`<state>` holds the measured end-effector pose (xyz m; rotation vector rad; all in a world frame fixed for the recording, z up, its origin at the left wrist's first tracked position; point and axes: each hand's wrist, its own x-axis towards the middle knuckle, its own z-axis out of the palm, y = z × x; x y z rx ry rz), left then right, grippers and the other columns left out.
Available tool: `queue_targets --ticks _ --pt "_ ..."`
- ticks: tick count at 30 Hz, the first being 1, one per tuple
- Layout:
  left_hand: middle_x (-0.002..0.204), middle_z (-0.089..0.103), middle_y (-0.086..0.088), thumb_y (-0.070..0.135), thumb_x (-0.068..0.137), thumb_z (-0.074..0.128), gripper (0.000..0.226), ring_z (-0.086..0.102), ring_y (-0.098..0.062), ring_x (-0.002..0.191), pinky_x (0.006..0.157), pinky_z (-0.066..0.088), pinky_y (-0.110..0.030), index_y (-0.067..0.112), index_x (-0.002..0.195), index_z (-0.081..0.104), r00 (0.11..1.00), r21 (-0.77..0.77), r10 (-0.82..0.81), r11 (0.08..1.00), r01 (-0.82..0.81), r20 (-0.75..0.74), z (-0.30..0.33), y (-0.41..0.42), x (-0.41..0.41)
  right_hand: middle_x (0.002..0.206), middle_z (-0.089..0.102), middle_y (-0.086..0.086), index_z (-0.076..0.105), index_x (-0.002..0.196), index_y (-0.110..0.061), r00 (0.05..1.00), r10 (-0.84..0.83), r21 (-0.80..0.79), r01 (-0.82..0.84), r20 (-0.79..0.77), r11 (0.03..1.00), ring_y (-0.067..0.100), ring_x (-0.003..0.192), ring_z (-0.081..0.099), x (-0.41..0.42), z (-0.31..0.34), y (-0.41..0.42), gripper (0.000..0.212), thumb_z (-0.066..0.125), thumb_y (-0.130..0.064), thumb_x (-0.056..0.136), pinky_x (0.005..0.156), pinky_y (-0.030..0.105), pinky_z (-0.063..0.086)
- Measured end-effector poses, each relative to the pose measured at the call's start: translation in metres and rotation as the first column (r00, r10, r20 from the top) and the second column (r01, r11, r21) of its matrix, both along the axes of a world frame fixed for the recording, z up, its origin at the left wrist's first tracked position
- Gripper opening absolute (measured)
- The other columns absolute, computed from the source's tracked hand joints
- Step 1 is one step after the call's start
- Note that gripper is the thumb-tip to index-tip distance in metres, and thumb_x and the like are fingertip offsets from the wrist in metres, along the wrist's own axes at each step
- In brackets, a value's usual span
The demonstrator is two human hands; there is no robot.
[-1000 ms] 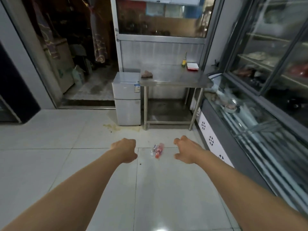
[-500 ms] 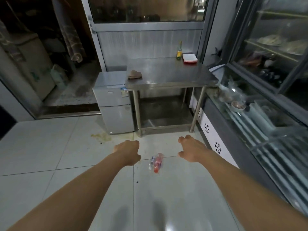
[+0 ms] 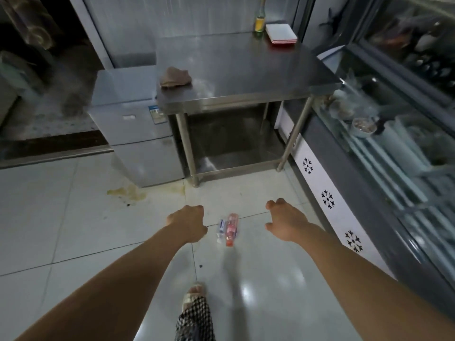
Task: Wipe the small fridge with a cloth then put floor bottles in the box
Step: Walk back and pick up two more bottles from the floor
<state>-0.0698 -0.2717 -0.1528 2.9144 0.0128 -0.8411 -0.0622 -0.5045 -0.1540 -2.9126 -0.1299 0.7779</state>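
1. Pale glossy floor tiles [image 3: 73,230] carry two small plastic bottles [image 3: 227,228], lying in front of the steel worktable [image 3: 246,77].
2. Crumpled brown cloth [image 3: 175,77] sits on that table's left corner, beside the small silver fridge [image 3: 138,134].
3. Left hand [image 3: 188,223] and right hand [image 3: 285,221] hover either side of the bottles, fingers loosely curled, holding nothing.

Commercial food premises: stainless prep table [image 3: 246,70] ahead of the fingers, glass-fronted refrigerated display case [image 3: 394,148] to their right, tiled floor [image 3: 49,217] beneath.

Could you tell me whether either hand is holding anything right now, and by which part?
Nothing is held: the left hand and right hand are empty above the floor.
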Motion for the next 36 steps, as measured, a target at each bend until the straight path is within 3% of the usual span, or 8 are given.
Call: queue_targets --ticks 5,10,14,24,28,36 --pt "0.118 0.058 -0.002 0.032 0.089 0.051 0.038 0.058 -0.021 0.104 0.079 0.043 -0.03 0.021 0.125 0.047 0.996 -0.021 -0.067 0.998 0.066 -0.055 -0.057 0.025 0.066 0.132 0.041 0.012 0.036 0.137 -0.011 0.987 -0.115 0.008 0.117 -0.112 0.993 0.029 0.12 0.049 0.041 -0.058 0.033 0.05 0.053 -0.03 0.094 0.092 0.037 0.046" --pt "0.118 0.06 -0.004 0.03 0.089 0.052 0.04 0.057 -0.025 0.109 0.087 0.042 -0.034 0.019 0.126 0.043 0.991 -0.049 -0.057 0.997 0.051 -0.122 -0.116 0.034 0.115 0.131 0.04 0.01 0.036 0.135 -0.012 0.966 -0.178 0.048 0.19 -0.19 0.981 0.028 0.117 0.05 0.068 -0.12 0.054 0.049 0.052 -0.03 0.093 0.086 0.035 0.047" --pt "0.114 0.062 -0.002 0.032 0.089 0.053 0.043 0.057 -0.023 0.108 0.083 0.041 -0.033 0.02 0.129 0.041 0.99 -0.104 -0.053 0.994 0.039 -0.13 -0.182 0.027 0.141 0.13 0.041 0.009 0.033 0.138 -0.014 0.946 -0.241 0.057 0.259 -0.219 0.964 0.026 0.115 0.052 0.09 -0.185 0.054 0.051 0.052 -0.03 0.093 0.081 0.033 0.047" --pt "0.117 0.061 -0.002 0.038 0.09 0.054 0.048 0.055 -0.023 0.111 0.084 0.04 -0.033 0.019 0.131 0.039 0.971 -0.114 0.078 0.988 -0.106 -0.225 -0.418 0.002 0.165 0.13 0.044 0.011 0.029 0.14 -0.012 0.892 -0.379 0.148 0.421 -0.248 0.895 0.027 0.118 0.05 0.121 -0.423 0.056 0.057 0.055 -0.03 0.093 0.088 0.034 0.046" --pt "0.118 0.061 -0.004 0.04 0.09 0.054 0.05 0.056 -0.024 0.111 0.077 0.036 -0.03 0.018 0.132 0.037 0.972 -0.117 0.115 0.983 -0.141 -0.206 -0.528 -0.008 0.174 0.13 0.045 0.012 0.03 0.139 -0.011 0.879 -0.423 0.222 0.467 -0.218 0.856 0.026 0.116 0.051 0.136 -0.531 0.059 0.058 0.055 -0.033 0.092 0.089 0.034 0.045" --pt "0.126 0.057 -0.007 0.042 0.088 0.058 0.052 0.054 -0.028 0.115 0.081 0.037 -0.035 0.017 0.129 0.038 0.969 -0.17 0.221 0.957 -0.237 -0.106 -0.687 -0.027 0.191 0.125 0.045 0.013 0.03 0.134 -0.01 0.821 -0.542 0.312 0.569 -0.179 0.761 0.027 0.109 0.053 0.165 -0.689 0.061 0.06 0.06 -0.037 0.09 0.085 0.037 0.047"
